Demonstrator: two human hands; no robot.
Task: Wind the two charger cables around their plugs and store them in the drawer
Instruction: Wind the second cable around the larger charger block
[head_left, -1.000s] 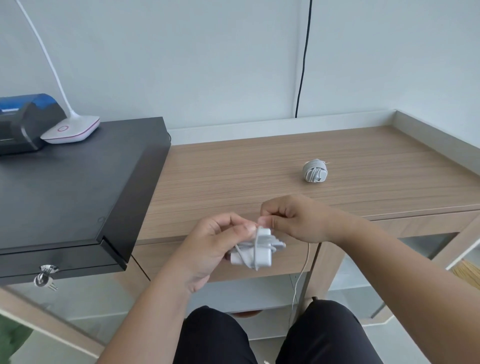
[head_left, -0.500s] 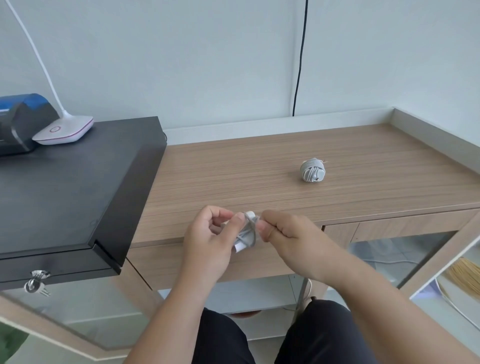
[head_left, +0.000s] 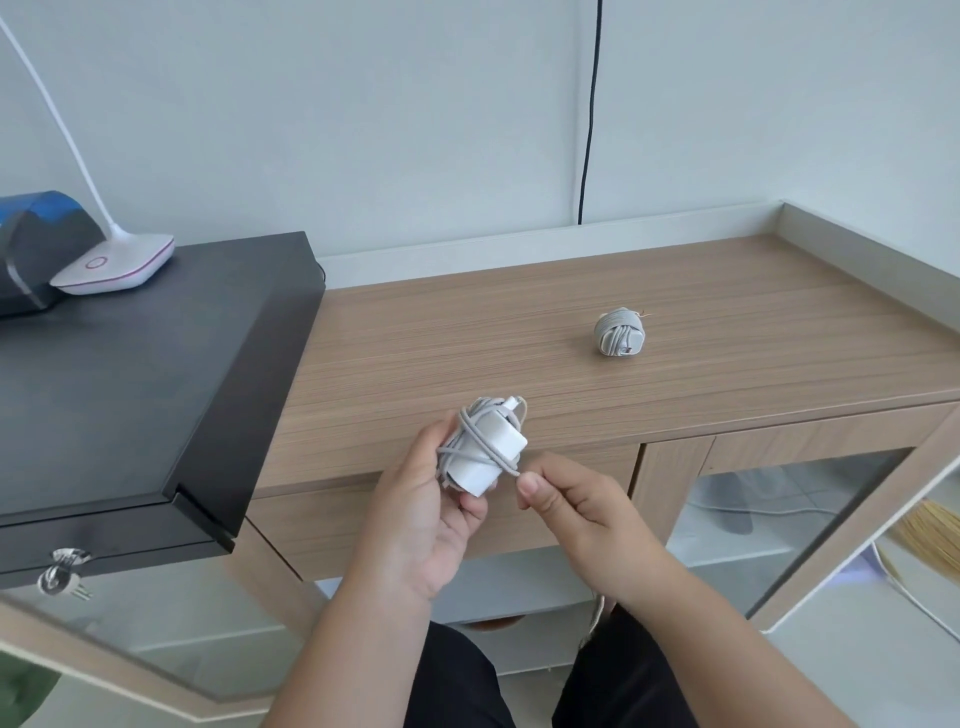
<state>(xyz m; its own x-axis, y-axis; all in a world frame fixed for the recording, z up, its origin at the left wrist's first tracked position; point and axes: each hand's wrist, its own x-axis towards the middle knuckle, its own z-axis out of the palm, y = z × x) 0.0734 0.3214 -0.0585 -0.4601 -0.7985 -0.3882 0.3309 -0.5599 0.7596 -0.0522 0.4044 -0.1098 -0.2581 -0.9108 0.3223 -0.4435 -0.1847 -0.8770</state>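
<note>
My left hand (head_left: 423, 512) grips a white charger plug (head_left: 488, 449) in front of the desk's edge, with grey cable wound around it in several crossing loops. My right hand (head_left: 576, 512) pinches the loose cable end (head_left: 514, 474) just below the plug; the rest of that cable hangs down behind my wrist. A second charger (head_left: 619, 332), fully wound into a tight grey bundle, lies on the wooden desk top (head_left: 467, 332) to the right of centre. The drawer front (head_left: 332, 519) under the desk top is closed.
A black cabinet (head_left: 130, 389) with keys (head_left: 65, 569) in its lock stands at the left, carrying a white lamp base (head_left: 117, 265) and a dark blue device (head_left: 36, 244). A black wire (head_left: 589, 130) runs down the wall. Glass-fronted compartments sit below the desk.
The plug has been turned in my left hand so its flat white face shows. My right hand has dropped from above the plug to below it, drawing the cable around.
</note>
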